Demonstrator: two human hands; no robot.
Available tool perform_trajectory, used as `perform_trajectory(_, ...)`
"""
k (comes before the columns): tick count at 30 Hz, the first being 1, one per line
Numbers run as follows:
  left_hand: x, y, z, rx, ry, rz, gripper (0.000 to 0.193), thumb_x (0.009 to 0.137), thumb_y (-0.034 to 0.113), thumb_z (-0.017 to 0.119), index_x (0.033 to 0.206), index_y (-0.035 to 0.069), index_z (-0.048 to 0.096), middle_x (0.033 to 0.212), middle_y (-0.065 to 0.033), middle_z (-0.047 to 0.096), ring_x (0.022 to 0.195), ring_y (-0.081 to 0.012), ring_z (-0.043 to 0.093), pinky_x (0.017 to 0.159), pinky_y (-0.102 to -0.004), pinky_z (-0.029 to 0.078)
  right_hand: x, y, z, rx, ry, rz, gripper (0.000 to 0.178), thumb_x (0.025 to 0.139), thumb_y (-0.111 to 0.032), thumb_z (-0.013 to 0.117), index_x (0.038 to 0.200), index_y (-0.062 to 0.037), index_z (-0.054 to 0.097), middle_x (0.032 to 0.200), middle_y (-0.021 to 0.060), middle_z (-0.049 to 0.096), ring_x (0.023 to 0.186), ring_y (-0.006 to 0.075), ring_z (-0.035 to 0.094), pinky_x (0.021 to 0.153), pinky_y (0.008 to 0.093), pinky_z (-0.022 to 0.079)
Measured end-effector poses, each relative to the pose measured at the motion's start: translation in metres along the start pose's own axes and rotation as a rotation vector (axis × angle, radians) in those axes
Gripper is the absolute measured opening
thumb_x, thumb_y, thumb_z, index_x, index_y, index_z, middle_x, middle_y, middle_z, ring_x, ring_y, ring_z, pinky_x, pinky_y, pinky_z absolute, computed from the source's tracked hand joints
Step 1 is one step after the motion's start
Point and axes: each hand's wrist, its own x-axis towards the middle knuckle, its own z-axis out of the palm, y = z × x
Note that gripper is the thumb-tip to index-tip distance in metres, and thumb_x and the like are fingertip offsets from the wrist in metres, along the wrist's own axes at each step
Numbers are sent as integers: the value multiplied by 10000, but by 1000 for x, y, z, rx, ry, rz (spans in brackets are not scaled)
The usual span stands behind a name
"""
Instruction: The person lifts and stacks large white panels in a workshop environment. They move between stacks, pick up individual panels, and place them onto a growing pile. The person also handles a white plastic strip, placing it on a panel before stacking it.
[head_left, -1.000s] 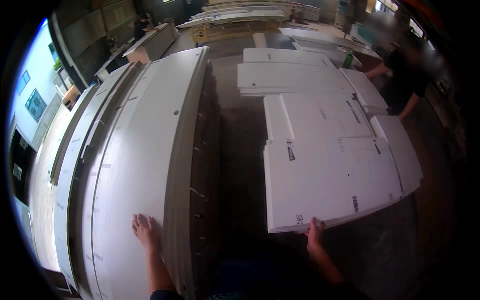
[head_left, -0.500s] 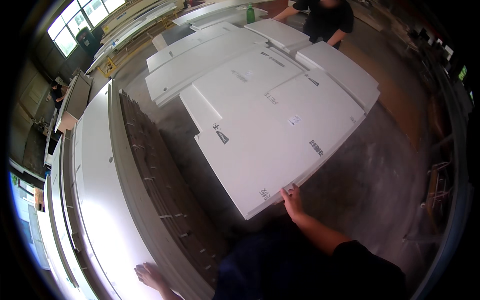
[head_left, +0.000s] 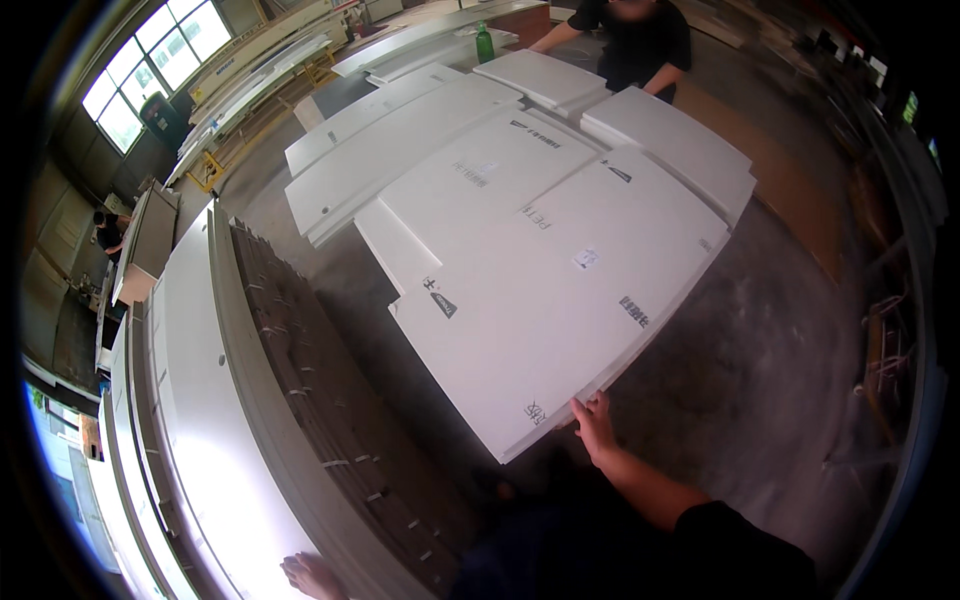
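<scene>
My right hand (head_left: pixel 596 428) grips the near edge of a large white panel (head_left: pixel 510 330), its fingers curled at the rim close to the panel's near corner. This panel lies flat on top of other white panels and carries dark printed marks and a small label. At the lower left, my left hand (head_left: pixel 310 576) rests on the glossy top of a long stack of white boards (head_left: pixel 190 400), with its fingers laid out on the surface. Part of the left hand is cut off by the lower edge of the view.
Across the panels stands a co-worker (head_left: pixel 640 50) in dark clothes, hands near the far panels. A green bottle (head_left: pixel 484 44) stands at the back. Smaller white panels (head_left: pixel 668 148) lie at the far right. Another person (head_left: pixel 108 234) is at far left. A dark gap separates both stacks.
The view has tilted slightly, so the panels and stack sit a little lower in the picture. Both hands keep about the same places on the boards.
</scene>
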Motion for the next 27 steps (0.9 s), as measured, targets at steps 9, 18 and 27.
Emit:
perform_trajectory(9,25,-10,10,-4,-30,-45,584,941,487,421,1247,-6,484,1211,-221,529,1135,-390,473,980,-518,367,-23,-7,3,65,26,75,861,872,-467,618,1457,-86,112,1357,154,434,1170,286,466,881,480,446)
perform_trajectory(18,50,-21,29,108,21,27,568,945,484,399,1220,-4,492,1198,-216,526,1114,-391,486,970,-533,367,-20,-5,16,78,47,90,788,902,-431,590,1442,-79,138,1352,166,439,1169,290,484,872,475,449)
perform_trajectory(27,75,-12,26,34,-20,-51,575,943,487,394,1242,5,487,1222,-214,516,1107,-393,489,969,-532,366,-9,17,40,54,128,51,795,879,-407,616,1427,-68,151,1239,122,497,1054,233,512,821,444,465)
